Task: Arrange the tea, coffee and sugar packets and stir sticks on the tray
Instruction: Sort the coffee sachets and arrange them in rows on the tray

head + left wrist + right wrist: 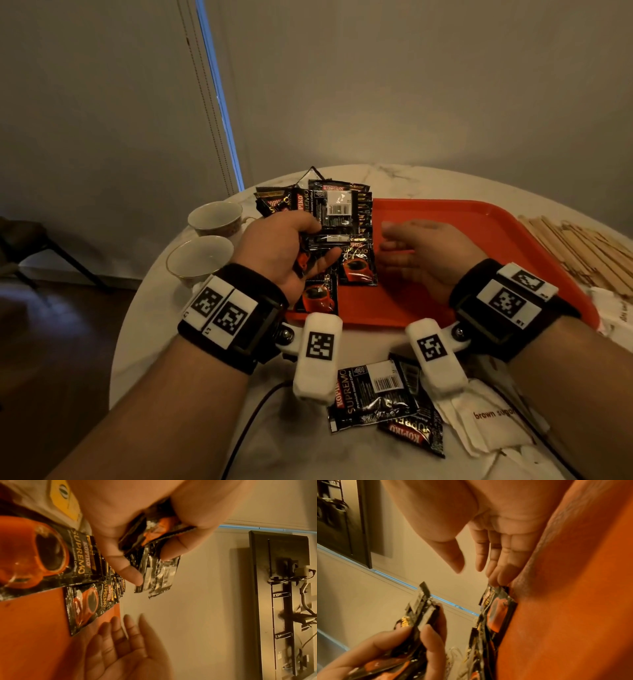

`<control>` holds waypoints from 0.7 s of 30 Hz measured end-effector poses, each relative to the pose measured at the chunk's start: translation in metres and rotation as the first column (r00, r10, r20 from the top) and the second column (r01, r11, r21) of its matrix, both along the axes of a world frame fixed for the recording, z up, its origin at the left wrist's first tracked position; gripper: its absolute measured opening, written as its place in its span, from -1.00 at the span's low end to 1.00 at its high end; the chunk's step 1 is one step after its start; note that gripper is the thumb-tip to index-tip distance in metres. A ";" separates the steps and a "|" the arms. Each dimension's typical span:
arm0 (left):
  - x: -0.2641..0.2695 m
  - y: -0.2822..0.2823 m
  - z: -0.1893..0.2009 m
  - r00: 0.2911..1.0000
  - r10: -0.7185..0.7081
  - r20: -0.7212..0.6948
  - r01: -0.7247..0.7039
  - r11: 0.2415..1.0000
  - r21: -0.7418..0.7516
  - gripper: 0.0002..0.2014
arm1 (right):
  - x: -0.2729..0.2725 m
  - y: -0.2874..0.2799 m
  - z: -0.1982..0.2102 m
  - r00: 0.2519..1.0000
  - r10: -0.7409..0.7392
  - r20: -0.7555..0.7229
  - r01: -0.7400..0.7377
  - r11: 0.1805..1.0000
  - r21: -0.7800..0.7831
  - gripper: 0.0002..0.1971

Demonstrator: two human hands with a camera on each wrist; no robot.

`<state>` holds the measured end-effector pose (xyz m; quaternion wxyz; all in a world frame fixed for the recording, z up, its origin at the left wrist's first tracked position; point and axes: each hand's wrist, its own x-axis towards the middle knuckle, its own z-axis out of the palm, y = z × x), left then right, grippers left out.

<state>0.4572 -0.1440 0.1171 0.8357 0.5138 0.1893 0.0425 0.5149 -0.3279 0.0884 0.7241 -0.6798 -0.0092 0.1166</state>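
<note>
My left hand (318, 240) grips a fanned stack of black Kopiko coffee packets (337, 212) above the left edge of the red tray (479, 222). The left wrist view shows thumb and fingers curled round that stack (157, 568). Two coffee packets (358, 263) (317, 298) lie face up on the tray's left side. Just right of them, my right hand (387, 238) is over the tray, fingers straight and empty. In the right wrist view its fingertips (496, 577) reach the top edge of a lying packet (498, 608).
Wooden stir sticks (575, 246) lie right of the tray. White brown sugar packets (493, 418) and two loose coffee packets (373, 394) sit at the table's near edge. Two cups (215, 217) (198, 258) stand to the left. A cable (250, 421) runs over the front edge.
</note>
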 end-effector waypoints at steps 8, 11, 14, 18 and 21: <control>-0.004 -0.006 0.001 0.990 -0.141 -0.001 0.141 0.990 0.017 -0.82 | -0.012 0.005 0.009 0.971 0.164 0.174 -0.174 0.984 0.047 -0.72; -0.006 -0.005 0.002 0.984 -0.177 0.001 0.177 0.984 -0.027 -0.76 | -0.011 0.001 0.012 0.972 0.164 0.168 -0.183 0.978 0.102 -0.81; -0.007 -0.005 0.002 0.977 -0.213 0.004 0.212 0.975 -0.062 -0.73 | -0.010 0.000 0.015 0.982 0.116 0.147 -0.147 0.964 0.221 -0.83; -0.004 -0.005 -0.001 0.983 -0.183 -0.026 0.181 0.981 -0.067 -0.66 | -0.010 0.002 0.018 0.981 0.041 0.191 -0.098 0.948 0.302 -0.86; -0.001 -0.004 0.000 0.995 -0.099 -0.023 0.097 0.991 -0.089 -0.70 | -0.013 0.000 0.022 0.947 -0.044 0.317 -0.059 0.949 0.309 -0.81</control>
